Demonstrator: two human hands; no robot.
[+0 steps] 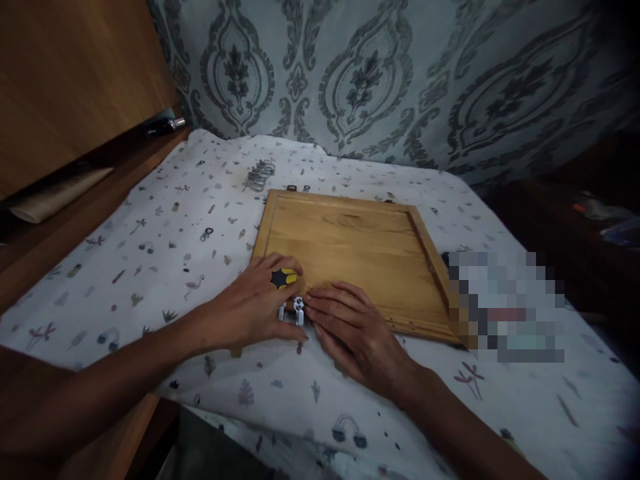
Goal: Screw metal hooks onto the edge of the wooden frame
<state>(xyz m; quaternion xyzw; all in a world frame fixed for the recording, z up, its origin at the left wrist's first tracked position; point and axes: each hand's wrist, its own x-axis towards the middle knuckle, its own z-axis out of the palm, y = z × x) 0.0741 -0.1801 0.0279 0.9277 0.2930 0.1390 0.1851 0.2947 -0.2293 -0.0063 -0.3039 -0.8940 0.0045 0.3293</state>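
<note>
Nearest to the camera, two bare forearms (125, 373) are slanting inward from seven and five o'clock, if I am taking the wooden panel (350, 257) as the centre of the clock. Both hands are meeting at the panel's near edge, about seven o'clock. Left hand (265, 297) is curling its fingers around a yellow-and-black handle (284, 277), with the thumb standing apart below. Right hand (363, 333) is lying rather flat, fingers extended and close together; whether it is gripping something underneath, I cannot tell. Between the hands, a small silver metal fitting (299, 311) with round holes is showing. Toward nine o'clock, the white cloth (150, 267) is giving the widest room for moving; toward twelve, only a narrower strip is separating the panel from the patterned fabric (365, 73). At four o'clock, a pixelated patch (507, 307) is crowding the panel's side. The panel is showing smooth, yellowish wood with visible grain, and a raised frame is bordering its flat middle. At eleven o'clock, curved metal pieces (259, 175) are lying in a grey, shiny cluster. Farther out at ten o'clock, a brown wooden board (75, 80) is rising.
</note>
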